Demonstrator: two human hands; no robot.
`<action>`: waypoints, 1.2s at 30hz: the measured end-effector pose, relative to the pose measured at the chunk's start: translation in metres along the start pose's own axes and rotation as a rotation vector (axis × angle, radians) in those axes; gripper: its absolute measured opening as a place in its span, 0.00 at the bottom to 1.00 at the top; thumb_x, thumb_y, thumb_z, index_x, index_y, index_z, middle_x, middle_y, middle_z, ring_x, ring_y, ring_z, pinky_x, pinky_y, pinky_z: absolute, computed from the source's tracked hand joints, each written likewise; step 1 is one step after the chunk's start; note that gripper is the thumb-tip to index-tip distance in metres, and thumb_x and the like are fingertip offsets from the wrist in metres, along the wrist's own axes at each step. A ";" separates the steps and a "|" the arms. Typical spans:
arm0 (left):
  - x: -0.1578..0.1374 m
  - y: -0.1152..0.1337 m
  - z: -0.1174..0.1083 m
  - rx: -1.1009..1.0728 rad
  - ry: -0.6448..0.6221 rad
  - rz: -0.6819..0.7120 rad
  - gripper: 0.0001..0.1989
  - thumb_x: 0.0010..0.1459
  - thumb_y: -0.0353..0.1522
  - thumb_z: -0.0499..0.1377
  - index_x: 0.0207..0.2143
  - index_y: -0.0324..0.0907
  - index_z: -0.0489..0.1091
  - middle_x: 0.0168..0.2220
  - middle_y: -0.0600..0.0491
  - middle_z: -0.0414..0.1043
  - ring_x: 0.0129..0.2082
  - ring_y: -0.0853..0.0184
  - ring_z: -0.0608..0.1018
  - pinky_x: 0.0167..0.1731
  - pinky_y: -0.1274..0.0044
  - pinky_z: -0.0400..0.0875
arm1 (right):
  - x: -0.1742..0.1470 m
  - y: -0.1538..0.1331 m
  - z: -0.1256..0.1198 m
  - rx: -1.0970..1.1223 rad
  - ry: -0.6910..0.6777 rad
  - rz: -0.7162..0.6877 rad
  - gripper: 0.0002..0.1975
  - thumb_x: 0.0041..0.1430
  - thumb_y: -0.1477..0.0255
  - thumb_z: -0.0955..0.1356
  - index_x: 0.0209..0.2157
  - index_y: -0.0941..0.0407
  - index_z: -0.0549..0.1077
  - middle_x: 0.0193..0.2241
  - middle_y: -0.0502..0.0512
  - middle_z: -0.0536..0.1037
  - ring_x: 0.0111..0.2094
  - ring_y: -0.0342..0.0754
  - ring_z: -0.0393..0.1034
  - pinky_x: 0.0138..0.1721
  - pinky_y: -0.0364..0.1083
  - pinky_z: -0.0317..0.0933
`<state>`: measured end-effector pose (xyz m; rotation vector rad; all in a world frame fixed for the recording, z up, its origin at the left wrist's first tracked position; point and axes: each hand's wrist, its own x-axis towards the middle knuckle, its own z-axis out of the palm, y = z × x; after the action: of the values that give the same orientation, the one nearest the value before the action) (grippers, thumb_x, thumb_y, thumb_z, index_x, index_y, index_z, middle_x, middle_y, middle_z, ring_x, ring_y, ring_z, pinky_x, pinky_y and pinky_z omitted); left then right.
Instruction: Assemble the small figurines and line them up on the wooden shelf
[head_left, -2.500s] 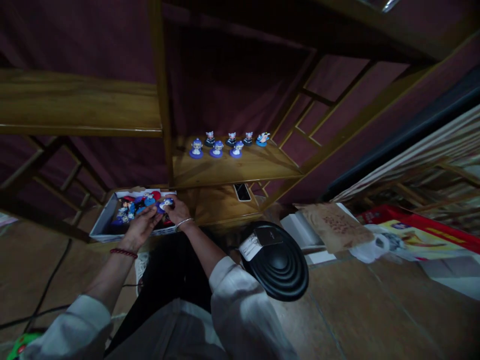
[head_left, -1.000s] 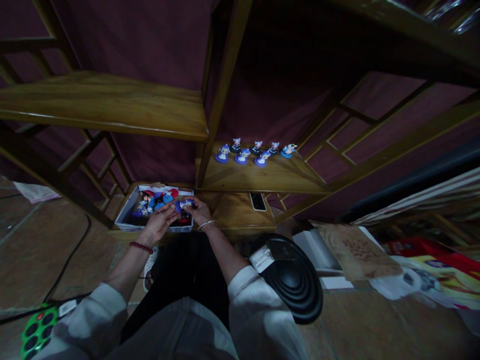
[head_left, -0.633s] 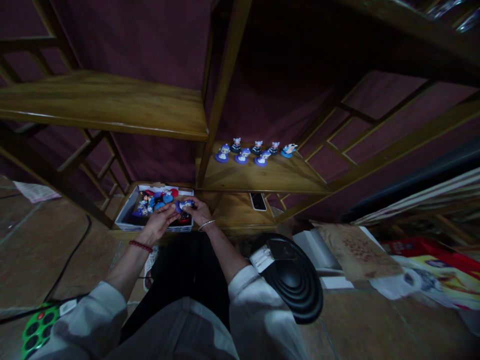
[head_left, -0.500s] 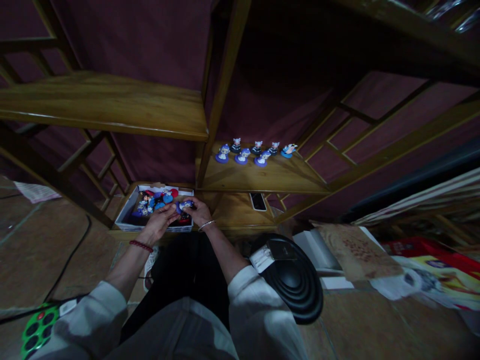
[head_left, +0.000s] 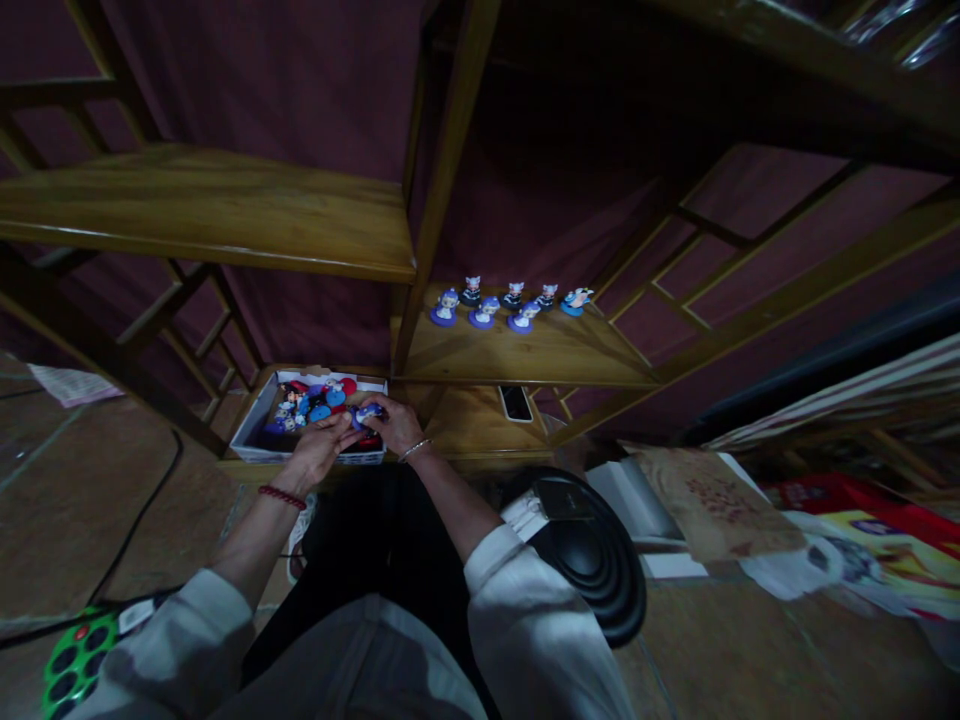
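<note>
A small purple-and-white figurine is held between my two hands, above the front right part of an open white box. My left hand pinches its left side with closed fingers. From the right, my right hand grips it, fingers partly covering it. Inside the box lie several loose figurines in blue, red, purple and black. On the raised shelf to the right, purple-based figurines stand in a front row, with dark-based figurines and a blue-based one behind.
A phone lies on the lower board right of my hands. A round black stool with small boxes on it stands by my right arm. Wooden uprights divide the shelves. A black cable crosses the floor at left.
The figurine has shifted and turned slightly between my fingers. My right hand and forearm have moved a little; the figurines on the shelf stay as they were.
</note>
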<state>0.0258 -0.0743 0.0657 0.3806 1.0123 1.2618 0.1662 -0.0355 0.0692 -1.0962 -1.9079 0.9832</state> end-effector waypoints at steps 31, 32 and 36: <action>-0.011 -0.009 0.005 0.121 0.002 0.084 0.04 0.47 0.27 0.58 0.21 0.37 0.66 0.23 0.53 0.69 0.29 0.69 0.75 0.34 0.74 0.73 | -0.006 -0.033 -0.006 -0.438 -0.085 0.162 0.12 0.51 0.67 0.66 0.39 0.50 0.73 0.34 0.48 0.77 0.35 0.43 0.70 0.37 0.40 0.60; -0.011 -0.009 0.005 0.122 0.001 0.091 0.04 0.47 0.27 0.58 0.21 0.37 0.66 0.22 0.54 0.69 0.29 0.69 0.75 0.33 0.74 0.73 | -0.006 -0.036 -0.005 -0.441 -0.074 0.198 0.12 0.51 0.67 0.66 0.39 0.50 0.73 0.33 0.48 0.77 0.35 0.43 0.71 0.37 0.40 0.61; -0.011 -0.012 0.008 0.124 0.063 0.111 0.05 0.46 0.27 0.58 0.20 0.38 0.66 0.20 0.55 0.68 0.29 0.68 0.75 0.32 0.74 0.74 | -0.005 -0.042 0.001 -0.472 -0.035 0.326 0.12 0.49 0.67 0.67 0.38 0.50 0.74 0.33 0.49 0.78 0.36 0.45 0.71 0.36 0.40 0.61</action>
<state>0.0393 -0.0856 0.0659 0.5011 1.1401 1.3206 0.1528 -0.0551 0.1043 -1.7125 -2.0898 0.7331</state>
